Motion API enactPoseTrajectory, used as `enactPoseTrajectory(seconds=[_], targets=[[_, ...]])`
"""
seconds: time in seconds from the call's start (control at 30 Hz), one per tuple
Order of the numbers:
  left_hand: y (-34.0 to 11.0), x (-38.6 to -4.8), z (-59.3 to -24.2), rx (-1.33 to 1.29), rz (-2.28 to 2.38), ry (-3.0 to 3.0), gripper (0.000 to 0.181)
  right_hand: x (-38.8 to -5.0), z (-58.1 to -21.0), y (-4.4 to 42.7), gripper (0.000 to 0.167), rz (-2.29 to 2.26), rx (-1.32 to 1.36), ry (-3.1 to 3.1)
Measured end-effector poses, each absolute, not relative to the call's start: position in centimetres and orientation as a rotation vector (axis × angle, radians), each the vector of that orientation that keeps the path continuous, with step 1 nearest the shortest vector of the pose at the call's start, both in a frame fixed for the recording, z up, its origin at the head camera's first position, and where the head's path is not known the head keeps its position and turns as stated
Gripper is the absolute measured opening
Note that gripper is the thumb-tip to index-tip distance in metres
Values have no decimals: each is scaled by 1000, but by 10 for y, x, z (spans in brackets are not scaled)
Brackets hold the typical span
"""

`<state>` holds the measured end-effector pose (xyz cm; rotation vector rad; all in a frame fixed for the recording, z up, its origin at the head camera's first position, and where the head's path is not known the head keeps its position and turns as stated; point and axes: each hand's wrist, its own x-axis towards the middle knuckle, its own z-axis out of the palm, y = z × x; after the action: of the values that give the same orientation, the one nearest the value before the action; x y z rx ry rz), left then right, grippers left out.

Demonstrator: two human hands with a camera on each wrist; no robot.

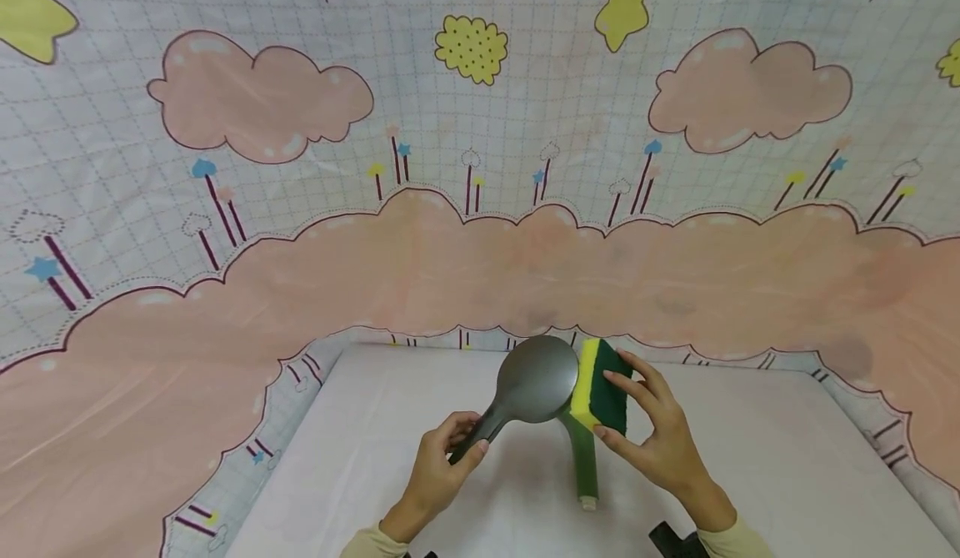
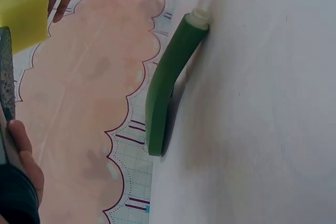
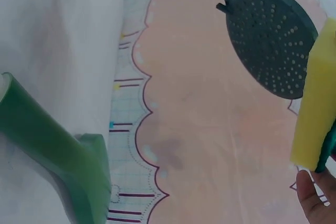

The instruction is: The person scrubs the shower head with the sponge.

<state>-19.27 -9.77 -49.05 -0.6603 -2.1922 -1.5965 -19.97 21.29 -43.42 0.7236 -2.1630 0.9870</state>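
My left hand (image 1: 442,466) grips the handle of a grey shower head (image 1: 538,379), held up above the table. Its smooth back faces the head view, while the right wrist view shows its nozzle-dotted face. With fingers on the green scouring side and thumb below, my right hand (image 1: 663,433) holds a yellow-and-green sponge (image 1: 600,384). The sponge's yellow side is at the right rim of the shower head; whether they touch firmly I cannot tell. Lower down lies a green handled thing (image 1: 581,458) with a pale end, shaped like a second shower head, partly hidden in the head view.
A white-covered table (image 1: 360,424) spreads under both hands. Behind it and around its sides hangs a cloth (image 1: 450,274) printed with pink clouds and stars. A black strap piece (image 1: 678,541) shows by the right wrist.
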Motion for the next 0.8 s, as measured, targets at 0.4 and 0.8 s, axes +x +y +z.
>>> enactPoseTrajectory(seconds=[0.4,0.8], targets=[[-96,-193,-496,-815,-1653,-2280,28,-196,-439,213,73,993,713,-2204],[-96,-197,-498,-844,-1487,-2298,29,-202,-442,213,70,950,638,-2238]])
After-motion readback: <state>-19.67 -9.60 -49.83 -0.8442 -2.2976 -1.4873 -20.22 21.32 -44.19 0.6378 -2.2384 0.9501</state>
